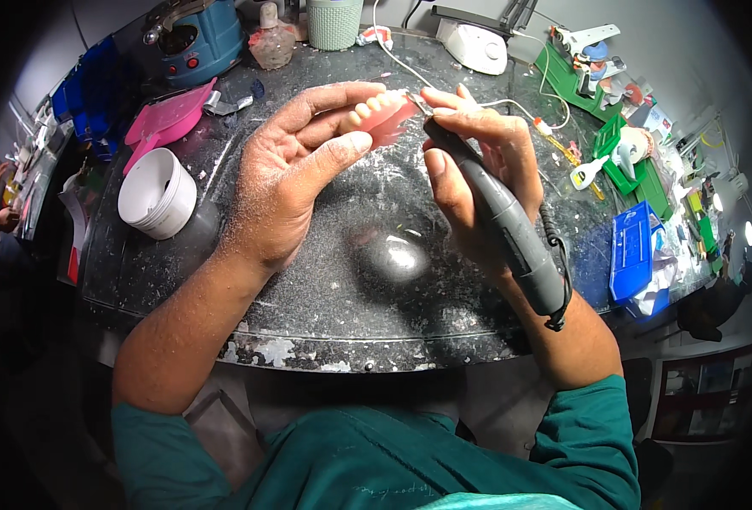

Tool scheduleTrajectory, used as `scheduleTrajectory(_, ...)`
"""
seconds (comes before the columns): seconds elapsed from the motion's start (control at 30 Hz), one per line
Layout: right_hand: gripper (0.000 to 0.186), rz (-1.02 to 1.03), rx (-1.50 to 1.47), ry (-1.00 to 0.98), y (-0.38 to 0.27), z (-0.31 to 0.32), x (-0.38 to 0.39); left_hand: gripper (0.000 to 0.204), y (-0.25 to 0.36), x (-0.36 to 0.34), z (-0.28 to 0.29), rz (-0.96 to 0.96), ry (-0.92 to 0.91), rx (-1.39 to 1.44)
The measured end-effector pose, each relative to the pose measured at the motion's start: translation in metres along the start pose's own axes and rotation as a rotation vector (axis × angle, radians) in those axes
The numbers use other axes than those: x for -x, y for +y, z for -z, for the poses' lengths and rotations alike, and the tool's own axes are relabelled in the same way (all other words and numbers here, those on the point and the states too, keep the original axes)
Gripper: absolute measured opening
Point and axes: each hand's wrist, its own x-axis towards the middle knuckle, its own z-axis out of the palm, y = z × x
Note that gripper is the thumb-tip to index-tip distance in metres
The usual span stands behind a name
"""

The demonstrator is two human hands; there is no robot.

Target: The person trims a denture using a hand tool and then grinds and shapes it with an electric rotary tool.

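A pink denture [386, 124] with a row of pale teeth is held over the middle of the bench. My left hand [287, 174] grips it between thumb and fingers, and pale dust coats the skin of that hand and wrist. In my right hand [493, 153] is a dark grey rotary handpiece [512, 223], held like a pen. Its metal tip points at the right end of the denture; I cannot tell whether it touches. A coiled cord hangs at the handpiece's rear end.
The dark, dusty workbench [350, 280] carries a white tub [159, 195], a pink dustpan [172, 115] and a blue machine [202, 51]. At the back are a woven pot [333, 24] and a white control box [471, 47]. Green trays [622, 161] and a blue bin [633, 255] line the right.
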Motion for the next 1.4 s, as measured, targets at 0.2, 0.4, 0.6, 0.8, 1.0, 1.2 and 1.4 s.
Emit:
scheduleTrajectory(0.2, 0.028, 0.050, -0.024, -0.023, -0.0003, 0.0001, -0.0003, 0.035, 0.0001, -0.0004, 0.0023, -0.005, 0.000, 0.005)
scheduleTrajectory(0.4, 0.027, 0.018, -0.065, -0.019, -0.0023, -0.0008, -0.0004, 0.036, 0.0013, 0.0000, 0.0023, 0.005, 0.009, 0.025)
scheduleTrajectory(0.6, 0.027, 0.052, -0.033, -0.052, -0.0021, 0.0030, -0.0016, 0.036, -0.0018, -0.0011, 0.0010, 0.005, 0.004, 0.046)
scheduleTrajectory(0.8, 0.027, 0.094, 0.008, -0.101, -0.0047, 0.0041, -0.0038, 0.036, -0.0025, -0.0005, 0.0038, 0.022, 0.018, 0.047)
scheduleTrajectory(1.0, 0.028, 0.042, -0.009, -0.064, -0.0036, 0.0040, -0.0033, 0.036, -0.0006, -0.0004, 0.0011, 0.017, -0.007, 0.062)
scheduleTrajectory(1.2, 0.029, 0.014, -0.048, -0.024, -0.0004, -0.0005, -0.0006, 0.036, -0.0027, 0.0004, 0.0025, 0.004, 0.013, 0.017)
scheduleTrajectory(1.4, 0.028, 0.019, -0.117, -0.037, -0.0042, -0.0014, -0.0022, 0.036, -0.0019, -0.0006, 0.0018, 0.016, 0.008, 0.048)
